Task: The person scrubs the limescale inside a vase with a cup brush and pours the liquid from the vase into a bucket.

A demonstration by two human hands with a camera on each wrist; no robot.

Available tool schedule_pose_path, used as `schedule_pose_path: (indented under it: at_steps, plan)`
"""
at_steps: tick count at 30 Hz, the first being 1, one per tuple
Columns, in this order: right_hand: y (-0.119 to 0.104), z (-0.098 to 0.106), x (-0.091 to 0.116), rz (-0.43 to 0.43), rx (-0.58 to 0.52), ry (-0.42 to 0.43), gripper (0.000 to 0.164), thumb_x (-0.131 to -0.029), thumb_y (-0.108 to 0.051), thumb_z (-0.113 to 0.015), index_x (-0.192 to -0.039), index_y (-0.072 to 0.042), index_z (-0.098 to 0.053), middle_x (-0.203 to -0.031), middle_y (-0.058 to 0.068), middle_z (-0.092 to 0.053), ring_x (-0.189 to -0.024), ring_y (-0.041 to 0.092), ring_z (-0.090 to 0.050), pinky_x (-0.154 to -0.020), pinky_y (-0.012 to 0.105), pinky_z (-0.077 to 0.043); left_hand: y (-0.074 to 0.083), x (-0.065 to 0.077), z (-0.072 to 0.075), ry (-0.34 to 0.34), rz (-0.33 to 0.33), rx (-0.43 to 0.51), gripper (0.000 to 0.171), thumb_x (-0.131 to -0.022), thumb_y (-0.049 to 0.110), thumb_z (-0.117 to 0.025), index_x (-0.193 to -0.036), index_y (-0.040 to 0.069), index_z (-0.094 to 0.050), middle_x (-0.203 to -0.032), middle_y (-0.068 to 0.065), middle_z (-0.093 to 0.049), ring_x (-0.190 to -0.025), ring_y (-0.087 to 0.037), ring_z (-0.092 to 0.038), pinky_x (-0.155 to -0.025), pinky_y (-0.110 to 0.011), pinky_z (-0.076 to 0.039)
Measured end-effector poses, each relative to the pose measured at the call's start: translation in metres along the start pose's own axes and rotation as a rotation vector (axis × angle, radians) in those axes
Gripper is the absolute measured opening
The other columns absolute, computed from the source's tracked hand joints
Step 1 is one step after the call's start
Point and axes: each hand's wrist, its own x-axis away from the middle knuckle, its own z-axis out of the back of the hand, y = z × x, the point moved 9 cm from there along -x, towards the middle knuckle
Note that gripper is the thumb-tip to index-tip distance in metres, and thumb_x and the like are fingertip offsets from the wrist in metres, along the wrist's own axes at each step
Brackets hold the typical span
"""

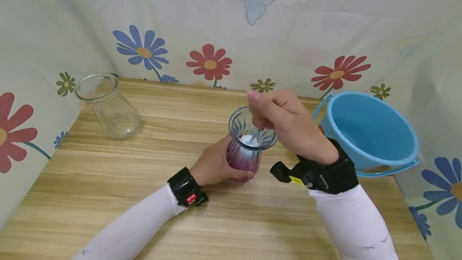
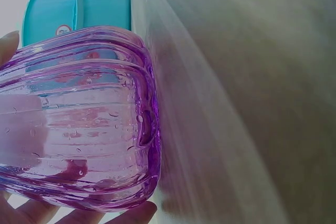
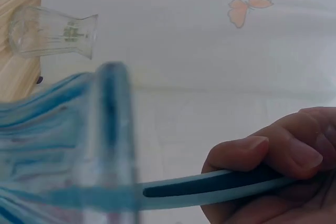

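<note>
A ribbed glass vase [image 1: 242, 159], purple below and blue toward its rim, is held round its lower body by my left hand [image 1: 213, 163]. Its purple base [image 2: 149, 129] is close to the tabletop; whether they touch I cannot tell. My right hand [image 1: 294, 127] is above the vase mouth, gripping the blue handle [image 3: 210, 186] of a brush. The handle runs down through the mouth, and the white brush head [image 1: 249, 140] shows inside the vase. Water drops cling to the glass in the left wrist view.
A clear glass vase [image 1: 113, 111] stands at the back left of the wooden table [image 1: 173, 119]. On the right is a light blue bucket [image 1: 371, 127] with its handle lowered. A flower-printed curtain [image 1: 288, 43] encloses the back and sides.
</note>
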Motion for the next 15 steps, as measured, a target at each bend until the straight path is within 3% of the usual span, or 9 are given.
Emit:
schedule_pose_path:
  at_steps: [7,15]
  plan:
    - [0.02,-0.005,-0.001,-0.022,0.055,-0.035,0.05,-0.104,-0.019,-0.04,-0.057,-0.004,-0.036,-0.056,0.004,-0.03,-0.051,0.024,-0.033,-0.05,0.036,-0.028,0.002,-0.001,-0.001,0.002,-0.013,0.011,0.095,-0.06,0.067,-0.08,-0.138,0.041,-0.031,-0.118,0.016,-0.054,-0.097,-0.002,-0.055,-0.08,-0.032,-0.055]
    - [0.036,-0.007,-0.001,-0.088,0.169,-0.063,0.05,-0.105,-0.025,-0.042,-0.058,-0.006,-0.04,-0.055,0.007,-0.035,-0.051,0.026,-0.036,-0.049,0.036,-0.03,0.0,0.0,0.001,0.001,-0.002,0.013,0.092,-0.06,0.067,-0.08,-0.135,0.039,-0.034,-0.114,0.016,-0.056,-0.094,-0.002,-0.056,-0.078,-0.03,-0.055]
